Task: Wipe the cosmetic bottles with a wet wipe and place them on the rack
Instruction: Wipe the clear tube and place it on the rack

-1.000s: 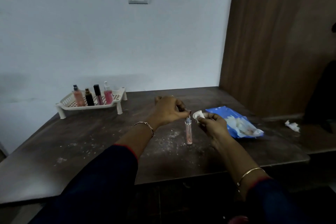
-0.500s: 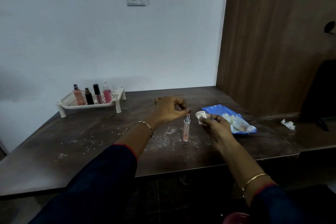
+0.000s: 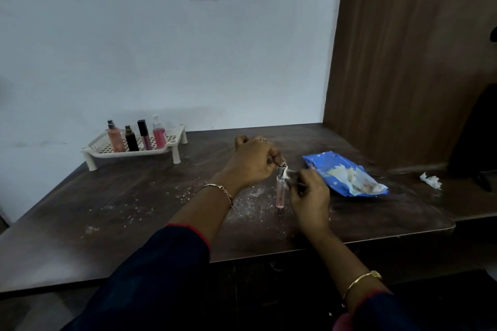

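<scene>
- Four cosmetic bottles stand upright on the white perforated plastic rack (image 3: 150, 152) at the wall: a pink bottle with a dark cap (image 3: 115, 138), a squat black bottle (image 3: 131, 140), a slim gloss tube with a black cap (image 3: 144, 134) and a pink spray bottle (image 3: 159, 134). That share of the job looks done.
- One slim clear-pink tube bottle with a silver cap (image 3: 280, 195) stands upright on the dark brown wooden table (image 3: 134, 209), well to the right of the rack and nearer the camera. It appears to be the only bottle left off the rack.
- The left hand (image 3: 252, 161), fingers curled, pinches the tube bottle's cap from above and steadies it.
- The right hand (image 3: 309, 193), slightly blurred, pinches a small white wet wipe (image 3: 287, 173) against the silver cap, on the side away from the rack.
- A blue plastic wipes packet (image 3: 341, 174) lies open farther right of the rack, past the tube bottle; a crumpled white wipe (image 3: 431, 180) lies farther right again.
- Judged left to do: finish wiping the tube bottle, then set it on the rack, whose right end appears to have room.
</scene>
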The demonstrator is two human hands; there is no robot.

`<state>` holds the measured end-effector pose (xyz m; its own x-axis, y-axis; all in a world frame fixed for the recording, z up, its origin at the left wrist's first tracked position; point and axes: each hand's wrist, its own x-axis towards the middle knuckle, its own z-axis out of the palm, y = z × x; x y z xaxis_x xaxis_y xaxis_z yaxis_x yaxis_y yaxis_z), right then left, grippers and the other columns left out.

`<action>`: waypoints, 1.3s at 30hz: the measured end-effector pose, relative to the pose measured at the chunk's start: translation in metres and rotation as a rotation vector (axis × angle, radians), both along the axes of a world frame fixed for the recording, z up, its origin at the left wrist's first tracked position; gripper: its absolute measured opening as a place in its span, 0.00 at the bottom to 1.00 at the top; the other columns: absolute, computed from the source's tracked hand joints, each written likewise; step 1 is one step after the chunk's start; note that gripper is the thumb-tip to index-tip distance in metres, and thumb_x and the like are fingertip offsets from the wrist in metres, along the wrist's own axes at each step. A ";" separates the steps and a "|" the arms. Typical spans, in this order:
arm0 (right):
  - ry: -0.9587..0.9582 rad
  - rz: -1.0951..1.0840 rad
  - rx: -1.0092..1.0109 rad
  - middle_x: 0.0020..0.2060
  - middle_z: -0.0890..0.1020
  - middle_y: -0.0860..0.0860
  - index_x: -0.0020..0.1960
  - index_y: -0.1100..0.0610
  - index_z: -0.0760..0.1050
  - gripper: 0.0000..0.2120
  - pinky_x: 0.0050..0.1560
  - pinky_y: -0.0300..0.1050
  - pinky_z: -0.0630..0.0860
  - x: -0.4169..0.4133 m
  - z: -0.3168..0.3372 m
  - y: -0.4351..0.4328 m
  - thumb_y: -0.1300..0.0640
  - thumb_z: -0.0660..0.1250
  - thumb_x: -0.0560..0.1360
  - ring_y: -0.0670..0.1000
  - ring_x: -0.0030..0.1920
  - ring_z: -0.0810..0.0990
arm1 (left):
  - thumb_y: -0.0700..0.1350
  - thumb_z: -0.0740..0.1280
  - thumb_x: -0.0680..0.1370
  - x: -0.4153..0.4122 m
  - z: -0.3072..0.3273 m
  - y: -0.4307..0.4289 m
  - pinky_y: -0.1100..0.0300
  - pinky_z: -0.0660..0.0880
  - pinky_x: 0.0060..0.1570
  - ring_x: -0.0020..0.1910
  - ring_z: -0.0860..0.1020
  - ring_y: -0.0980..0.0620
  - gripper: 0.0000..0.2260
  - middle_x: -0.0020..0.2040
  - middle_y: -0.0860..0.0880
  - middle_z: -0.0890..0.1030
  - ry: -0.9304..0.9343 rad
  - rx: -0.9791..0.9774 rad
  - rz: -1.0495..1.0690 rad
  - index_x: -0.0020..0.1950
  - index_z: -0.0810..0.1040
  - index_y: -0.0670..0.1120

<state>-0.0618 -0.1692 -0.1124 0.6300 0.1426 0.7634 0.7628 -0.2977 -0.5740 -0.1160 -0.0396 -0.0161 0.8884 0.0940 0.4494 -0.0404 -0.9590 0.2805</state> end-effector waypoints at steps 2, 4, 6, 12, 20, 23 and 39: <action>-0.063 0.040 -0.113 0.37 0.73 0.47 0.43 0.58 0.78 0.06 0.38 0.39 0.70 -0.002 -0.007 -0.008 0.67 0.69 0.69 0.44 0.36 0.71 | 0.40 0.64 0.73 0.001 0.000 0.002 0.53 0.52 0.61 0.58 0.72 0.59 0.09 0.49 0.61 0.83 0.021 0.001 -0.001 0.42 0.80 0.54; -0.097 0.066 -0.233 0.37 0.74 0.50 0.46 0.58 0.80 0.05 0.37 0.43 0.72 -0.002 -0.010 -0.016 0.62 0.67 0.72 0.49 0.35 0.75 | 0.40 0.64 0.73 0.002 0.001 0.003 0.52 0.53 0.62 0.59 0.71 0.59 0.09 0.49 0.62 0.82 0.030 0.017 -0.015 0.42 0.80 0.54; -0.133 0.090 -0.381 0.38 0.75 0.52 0.47 0.58 0.80 0.08 0.36 0.47 0.74 -0.003 -0.006 -0.023 0.57 0.64 0.71 0.54 0.36 0.78 | 0.41 0.65 0.73 0.001 0.004 0.002 0.52 0.53 0.62 0.59 0.72 0.59 0.08 0.50 0.61 0.82 0.049 0.025 -0.026 0.42 0.80 0.53; -0.321 0.083 -0.546 0.41 0.77 0.55 0.51 0.58 0.79 0.15 0.31 0.49 0.75 -0.004 0.021 -0.026 0.54 0.57 0.73 0.57 0.37 0.78 | 0.39 0.63 0.73 0.000 0.010 -0.001 0.52 0.55 0.60 0.58 0.72 0.59 0.10 0.50 0.60 0.82 0.068 0.068 -0.027 0.40 0.78 0.54; -0.507 0.001 -0.620 0.42 0.77 0.54 0.48 0.58 0.77 0.11 0.30 0.47 0.72 -0.011 0.030 -0.017 0.65 0.72 0.67 0.57 0.39 0.77 | 0.38 0.62 0.72 0.001 0.012 -0.003 0.55 0.54 0.55 0.55 0.74 0.58 0.11 0.49 0.58 0.83 0.054 0.107 -0.013 0.39 0.78 0.54; -0.430 0.010 -0.761 0.46 0.77 0.55 0.47 0.60 0.77 0.10 0.25 0.46 0.71 -0.018 0.025 -0.017 0.63 0.73 0.67 0.58 0.39 0.77 | 0.38 0.61 0.72 0.001 0.011 -0.003 0.56 0.53 0.54 0.55 0.73 0.59 0.11 0.48 0.59 0.83 0.046 0.113 -0.018 0.39 0.77 0.53; -0.187 0.146 -0.844 0.45 0.76 0.55 0.47 0.58 0.79 0.08 0.39 0.50 0.75 0.000 0.023 -0.033 0.59 0.62 0.73 0.59 0.42 0.78 | 0.50 0.65 0.71 -0.002 0.001 -0.003 0.46 0.55 0.63 0.48 0.75 0.57 0.06 0.40 0.57 0.81 -0.038 0.079 0.031 0.33 0.74 0.53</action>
